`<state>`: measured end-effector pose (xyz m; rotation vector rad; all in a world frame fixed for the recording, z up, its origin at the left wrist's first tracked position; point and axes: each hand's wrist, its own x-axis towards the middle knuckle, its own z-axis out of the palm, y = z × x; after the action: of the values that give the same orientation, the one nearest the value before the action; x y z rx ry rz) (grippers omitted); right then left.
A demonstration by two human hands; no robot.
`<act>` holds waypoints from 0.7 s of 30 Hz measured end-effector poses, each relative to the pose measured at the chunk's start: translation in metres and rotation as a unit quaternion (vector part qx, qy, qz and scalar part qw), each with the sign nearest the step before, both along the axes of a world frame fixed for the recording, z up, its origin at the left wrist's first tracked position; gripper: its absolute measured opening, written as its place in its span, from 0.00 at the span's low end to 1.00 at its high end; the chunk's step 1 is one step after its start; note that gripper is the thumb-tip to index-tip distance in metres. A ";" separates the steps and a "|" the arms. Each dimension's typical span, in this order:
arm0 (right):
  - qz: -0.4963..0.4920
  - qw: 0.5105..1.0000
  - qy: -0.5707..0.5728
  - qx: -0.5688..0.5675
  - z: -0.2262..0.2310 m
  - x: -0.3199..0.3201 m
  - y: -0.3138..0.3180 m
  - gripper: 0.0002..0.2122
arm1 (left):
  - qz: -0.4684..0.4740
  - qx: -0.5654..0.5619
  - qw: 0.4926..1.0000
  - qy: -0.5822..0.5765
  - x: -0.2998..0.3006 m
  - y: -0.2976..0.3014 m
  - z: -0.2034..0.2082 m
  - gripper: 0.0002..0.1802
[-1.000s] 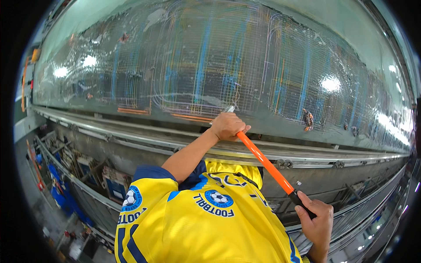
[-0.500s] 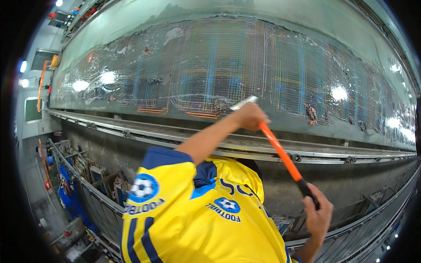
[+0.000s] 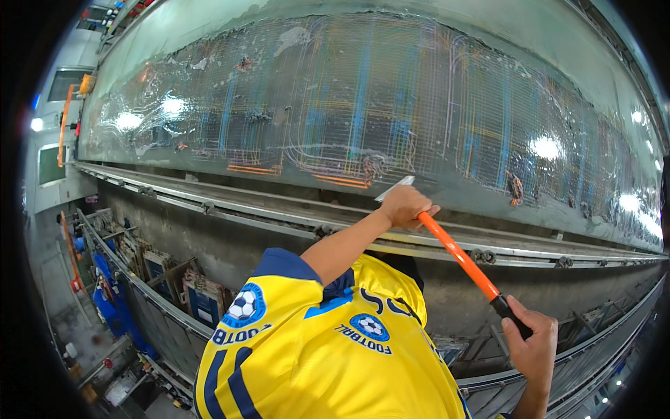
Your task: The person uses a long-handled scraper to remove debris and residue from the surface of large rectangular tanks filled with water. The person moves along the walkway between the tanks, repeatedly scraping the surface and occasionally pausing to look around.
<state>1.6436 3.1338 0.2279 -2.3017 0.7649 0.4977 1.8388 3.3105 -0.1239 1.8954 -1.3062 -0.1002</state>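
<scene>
A long-handled scraper with an orange shaft (image 3: 460, 255) and a pale flat blade (image 3: 396, 188) runs slantwise across my front. My left hand (image 3: 406, 207) is closed round the shaft just behind the blade. At the black grip end, lower right, my right hand (image 3: 534, 339) is wrapped with its thumb along the grip. The blade lies at the near edge of a long, wet, greenish table surface (image 3: 481, 188); whether it touches cannot be told. A thin film (image 3: 335, 105) of coloured crossing lines covers much of that surface, with dark crumpled residue (image 3: 515, 188) near its close edge.
A metal rail (image 3: 279, 221) with clamps borders the table's near side, close to my body. Lower racks with metal frames (image 3: 202, 297) stand left of me behind a railing (image 3: 143, 293). A blue object (image 3: 115, 307) lies beyond it. Bright lamp reflections glare on the wet surface.
The blade has come back toward the near edge of the table, along with my left hand. My right hand has shifted rightward with the grip. The view has shifted slightly as well.
</scene>
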 end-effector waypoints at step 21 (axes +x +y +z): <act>0.021 0.980 -0.110 0.162 -0.125 0.116 0.217 0.18 | -0.062 0.250 0.950 -0.176 0.216 0.282 0.012 0.21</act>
<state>1.7601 3.3505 0.1032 -2.0295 0.4885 0.3494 2.0552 3.5928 -0.1121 2.3305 -1.7705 -0.1788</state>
